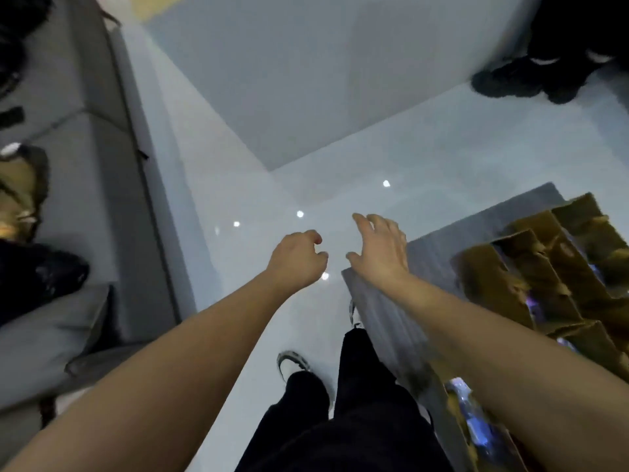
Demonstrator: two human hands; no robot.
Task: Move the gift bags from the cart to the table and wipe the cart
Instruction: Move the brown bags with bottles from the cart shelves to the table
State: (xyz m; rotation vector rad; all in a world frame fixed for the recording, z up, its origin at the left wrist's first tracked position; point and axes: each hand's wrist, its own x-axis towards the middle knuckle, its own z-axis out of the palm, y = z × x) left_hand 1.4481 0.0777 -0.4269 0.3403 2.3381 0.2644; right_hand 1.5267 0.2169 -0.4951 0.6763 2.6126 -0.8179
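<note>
View from the head camera, looking down. A pale glossy floor (238,148) fills most of the frame; a grey sofa (68,114) runs along the left edge. At right stands the grey surface (439,253), apparently the cart, carrying the gold gift bags (531,267), which stand packed together with mouths upward; blur hides their handles. The table cannot be identified with certainty. The person's dark trouser legs and one shoe (289,362) appear below. Right hand (381,247): fingers spread and relaxed, holding nothing, over the surface's near corner. Left hand (299,257): fingers loosely curled, empty, over the floor, apart from the bags. Judged step: reaching for a bag. Best done by taking the nearest bag by its handles and lifting straight up, clear of its neighbours.
</note>
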